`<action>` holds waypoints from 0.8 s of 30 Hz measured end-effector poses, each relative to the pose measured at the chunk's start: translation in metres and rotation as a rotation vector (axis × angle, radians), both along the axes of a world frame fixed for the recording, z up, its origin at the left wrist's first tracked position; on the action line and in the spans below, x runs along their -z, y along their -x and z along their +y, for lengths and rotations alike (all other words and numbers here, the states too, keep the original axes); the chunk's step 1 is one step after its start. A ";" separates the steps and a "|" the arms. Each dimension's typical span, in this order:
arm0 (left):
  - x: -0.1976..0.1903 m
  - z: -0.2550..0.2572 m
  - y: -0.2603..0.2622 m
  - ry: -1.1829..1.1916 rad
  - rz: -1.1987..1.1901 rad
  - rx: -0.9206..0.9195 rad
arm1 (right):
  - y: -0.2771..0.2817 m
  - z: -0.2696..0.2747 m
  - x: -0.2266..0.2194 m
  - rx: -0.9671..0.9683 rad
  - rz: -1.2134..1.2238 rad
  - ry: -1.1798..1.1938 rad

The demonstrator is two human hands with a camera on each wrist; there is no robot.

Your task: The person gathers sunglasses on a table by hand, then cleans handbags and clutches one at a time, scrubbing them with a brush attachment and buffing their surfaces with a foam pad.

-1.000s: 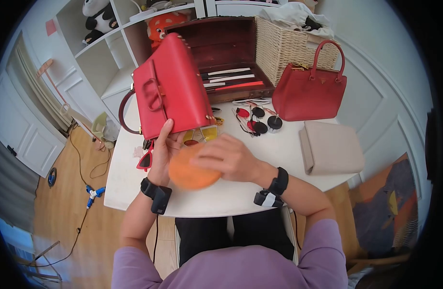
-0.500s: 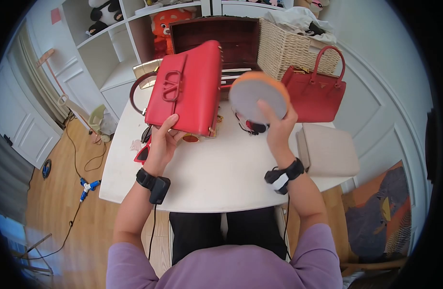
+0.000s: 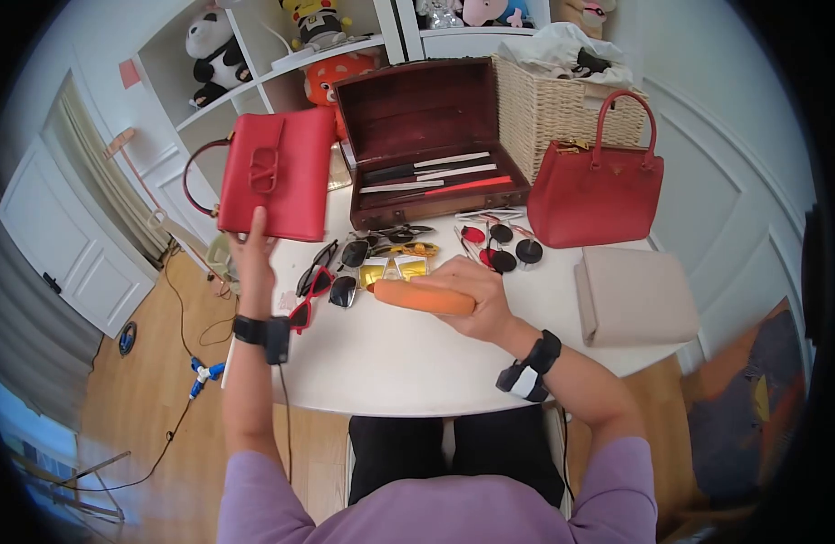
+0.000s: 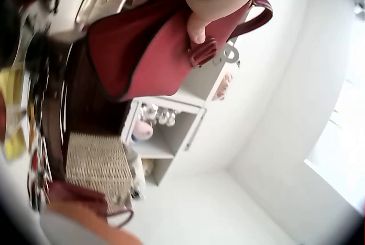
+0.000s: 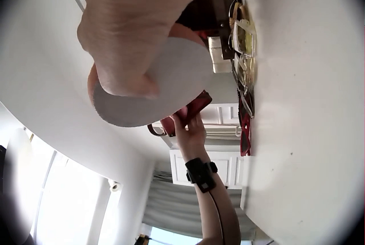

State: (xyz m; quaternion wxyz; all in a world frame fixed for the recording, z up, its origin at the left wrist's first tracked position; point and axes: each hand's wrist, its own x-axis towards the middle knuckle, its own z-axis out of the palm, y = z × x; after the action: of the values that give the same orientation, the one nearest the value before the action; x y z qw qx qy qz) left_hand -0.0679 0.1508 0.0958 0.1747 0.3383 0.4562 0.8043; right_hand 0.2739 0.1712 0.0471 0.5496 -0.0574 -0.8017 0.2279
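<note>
My left hand [image 3: 254, 258] grips the lower edge of a red handbag [image 3: 295, 181], thumb on its front near the buckle, holding it raised over the table's left side. In the left wrist view the thumb lies on the red bag [image 4: 148, 51]. My right hand [image 3: 479, 295] pinches an orange-edged round pad [image 3: 417, 297], seen edge-on above the table's middle. From the right wrist view the pad [image 5: 171, 80] shows its grey face, with the thumb of the right hand [image 5: 128, 40] pressed on it.
Several sunglasses [image 3: 343, 290] lie behind the hands. An open brown case [image 3: 372, 213] holds long thin items, beside a wicker basket [image 3: 549, 118]. At the right are another red handbag [image 3: 594, 204] and a beige bag [image 3: 639, 295]. The white table [image 3: 390, 372] has a curved front edge.
The red bag has moved left with my left hand. The pad swung out to the right, grey face showing, then came back left and down and turned edge-on.
</note>
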 end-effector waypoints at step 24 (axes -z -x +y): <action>0.079 0.173 0.201 0.466 0.530 0.279 | 0.003 -0.003 0.004 -0.056 -0.081 0.030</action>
State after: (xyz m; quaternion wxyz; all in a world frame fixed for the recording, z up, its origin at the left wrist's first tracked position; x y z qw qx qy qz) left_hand -0.2690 0.3241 0.0165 0.2310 0.5448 0.6059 0.5318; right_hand 0.2709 0.1679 0.0426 0.5092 -0.0525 -0.8211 0.2526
